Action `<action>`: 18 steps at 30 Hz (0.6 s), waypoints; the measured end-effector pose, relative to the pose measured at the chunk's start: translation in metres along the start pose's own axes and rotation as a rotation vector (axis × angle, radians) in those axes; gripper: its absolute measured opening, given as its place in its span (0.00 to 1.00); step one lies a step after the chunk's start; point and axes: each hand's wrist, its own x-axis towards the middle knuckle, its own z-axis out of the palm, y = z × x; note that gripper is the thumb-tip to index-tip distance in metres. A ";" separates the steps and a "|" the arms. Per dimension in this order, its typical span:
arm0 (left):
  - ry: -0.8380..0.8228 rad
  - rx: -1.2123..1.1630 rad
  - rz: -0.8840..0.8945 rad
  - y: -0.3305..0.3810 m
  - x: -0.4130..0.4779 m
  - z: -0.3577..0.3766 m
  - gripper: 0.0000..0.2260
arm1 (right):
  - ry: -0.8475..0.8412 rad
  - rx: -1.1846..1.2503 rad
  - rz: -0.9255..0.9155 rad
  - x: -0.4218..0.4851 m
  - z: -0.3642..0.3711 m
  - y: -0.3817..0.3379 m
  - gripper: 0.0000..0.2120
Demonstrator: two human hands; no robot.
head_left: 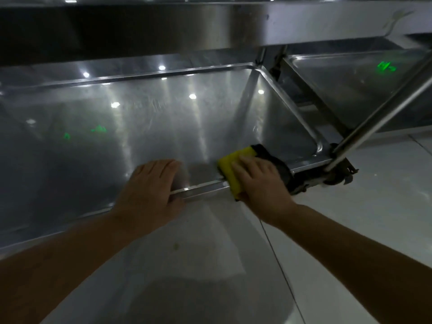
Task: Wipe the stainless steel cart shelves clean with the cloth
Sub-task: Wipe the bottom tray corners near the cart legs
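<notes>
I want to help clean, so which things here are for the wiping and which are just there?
For the job: yellow cloth, lower shelf, upper shelf, right hand, left hand.
Just there: tiled floor, neighbouring cart.

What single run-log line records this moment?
left hand: rests on lower shelf rim | right hand: presses yellow cloth on same rim, near corner

Dim; ceiling-light glare spots on shelf (163, 118); soft blur.
</notes>
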 end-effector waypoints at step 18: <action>0.019 -0.037 -0.223 -0.013 0.016 0.013 0.24 | -0.309 0.099 0.334 0.059 -0.010 0.120 0.33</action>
